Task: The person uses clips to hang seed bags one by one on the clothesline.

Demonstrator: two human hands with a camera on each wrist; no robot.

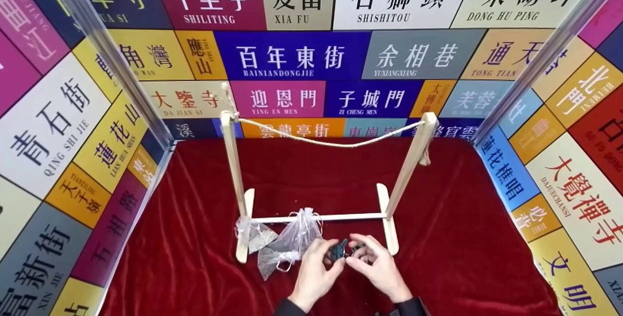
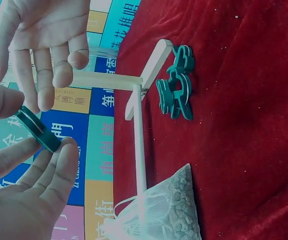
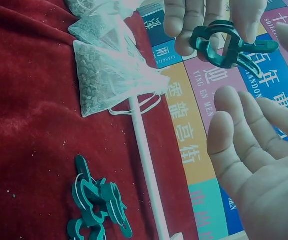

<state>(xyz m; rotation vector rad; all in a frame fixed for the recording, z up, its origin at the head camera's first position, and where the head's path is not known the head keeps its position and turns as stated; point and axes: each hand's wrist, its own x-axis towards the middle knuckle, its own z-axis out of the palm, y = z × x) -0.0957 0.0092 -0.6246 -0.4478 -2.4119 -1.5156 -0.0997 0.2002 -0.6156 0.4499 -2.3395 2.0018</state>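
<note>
My left hand (image 1: 315, 268) pinches a dark green plastic spring clip (image 3: 221, 47) between thumb and fingertips. In the right wrist view the clip's rounded jaws and two flat handles show, raised above the cloth. Close beside it, my right hand (image 1: 378, 266) holds nothing, and its fingers are relaxed and slightly bent in both wrist views. Several more green clips (image 2: 176, 85) lie in a small cluster on the red cloth, partly hidden by the right hand in the head view.
A wooden frame (image 1: 319, 217) with two uprights stands on the red velvet cloth (image 1: 194, 267), a slack cord (image 1: 340, 144) strung between their tops. Sheer drawstring bags of gravel (image 3: 96, 80) lie by its left foot. Printed panels (image 1: 292, 55) wall the back and sides.
</note>
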